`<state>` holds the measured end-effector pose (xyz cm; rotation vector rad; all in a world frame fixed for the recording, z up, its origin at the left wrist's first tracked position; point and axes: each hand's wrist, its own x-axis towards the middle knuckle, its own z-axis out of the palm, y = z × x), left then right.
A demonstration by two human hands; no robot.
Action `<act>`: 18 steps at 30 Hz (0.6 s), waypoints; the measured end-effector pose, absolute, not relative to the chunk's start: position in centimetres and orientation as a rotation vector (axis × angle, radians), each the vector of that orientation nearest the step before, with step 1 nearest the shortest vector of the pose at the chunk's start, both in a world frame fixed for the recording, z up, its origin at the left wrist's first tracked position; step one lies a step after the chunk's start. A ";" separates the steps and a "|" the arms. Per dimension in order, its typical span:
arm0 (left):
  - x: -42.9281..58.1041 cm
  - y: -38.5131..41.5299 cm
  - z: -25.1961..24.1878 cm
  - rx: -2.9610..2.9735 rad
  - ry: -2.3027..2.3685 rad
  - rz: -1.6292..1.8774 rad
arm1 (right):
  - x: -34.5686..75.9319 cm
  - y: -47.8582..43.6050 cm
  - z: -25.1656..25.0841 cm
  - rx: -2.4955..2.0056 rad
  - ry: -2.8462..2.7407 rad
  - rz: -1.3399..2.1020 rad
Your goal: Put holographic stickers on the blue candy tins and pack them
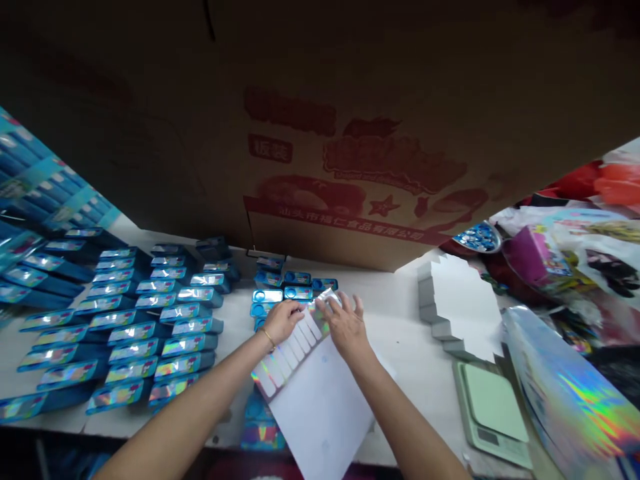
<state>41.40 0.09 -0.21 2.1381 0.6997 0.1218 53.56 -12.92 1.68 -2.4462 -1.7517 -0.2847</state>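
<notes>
A white sheet of shiny rainbow-coloured stickers (320, 407) lies slanted across the middle of the table; a row of its upper labels is peeled, leaving pale blank slots. My left hand (283, 325), a thin bracelet at its wrist, has its fingers closed on the sheet's upper left edge. At the upper right end, my right hand (346, 325) pinches the sheet by a shiny strip, its other fingers raised. Small blue cases (267, 297) stand in short rows just beyond the hands. More blue cases (264, 427) show partly under the sheet's near left side.
Rows of blue cases (133, 350) with shiny tops fill the left side. A large cardboard box (320, 153) looms over the far edge. To the right are stacked white cards (465, 300), a green scale (493, 400), a holographic sheet roll (560, 380) and a bowl (493, 239).
</notes>
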 end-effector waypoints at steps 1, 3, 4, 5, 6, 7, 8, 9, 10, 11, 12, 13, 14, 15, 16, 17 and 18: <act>41.3 0.1 -0.2 2.138 0.691 0.133 | 53.7 -12.9 1.6 -2.451 -1.753 -0.293; 41.2 0.1 -0.3 2.126 0.660 0.143 | 54.1 -12.9 1.4 -2.373 -1.833 -0.285; 41.3 0.0 -0.3 2.106 0.634 0.141 | 54.2 -12.8 1.2 -2.304 -1.902 -0.262; 41.3 0.0 -0.4 2.078 0.611 0.138 | 54.4 -12.8 1.0 -2.225 -1.976 -0.229; 41.4 0.0 -0.4 2.043 0.595 0.136 | 54.5 -12.7 0.7 -2.150 -2.038 -0.194; 41.4 0.0 -0.5 2.002 0.589 0.133 | 54.6 -12.7 0.3 -2.089 -2.074 -0.162; 41.5 0.0 -0.6 1.958 0.588 0.126 | 54.7 -12.7 0.0 -2.047 -2.086 -0.136; 41.5 0.0 -0.7 1.912 0.589 0.115 | 54.8 -12.8 -0.4 -2.014 -2.090 -0.116; 41.4 -0.1 -0.8 1.870 0.594 0.105 | 54.9 -12.9 -0.8 -1.984 -2.094 -0.094; 41.3 -0.1 -0.9 1.834 0.600 0.095 | 54.9 -13.1 -1.1 -1.961 -2.096 -0.073; 41.3 -0.2 -1.0 1.808 0.604 0.087 | 55.0 -13.3 -1.3 -1.944 -2.091 -0.053; 41.2 -0.2 -1.1 1.793 0.607 0.081 | 55.0 -13.5 -1.5 -1.929 -2.083 -0.031; 41.1 -0.3 -1.2 1.789 0.610 0.077 | 55.1 -13.6 -1.5 -1.917 -2.068 -0.009; 41.1 -0.4 -1.3 1.792 0.613 0.076 | 55.2 -13.7 -1.5 -1.915 -2.040 0.007; 41.0 -0.4 -1.4 1.797 0.616 0.074 | 55.3 -13.7 -1.4 -1.921 -2.005 0.017; 41.0 -0.5 -1.4 1.801 0.617 0.072 | 55.4 -13.6 -1.2 -1.934 -1.975 0.028; 41.0 -0.5 -1.4 1.799 0.621 0.073 | 55.4 -13.4 -0.9 -1.949 -1.954 0.039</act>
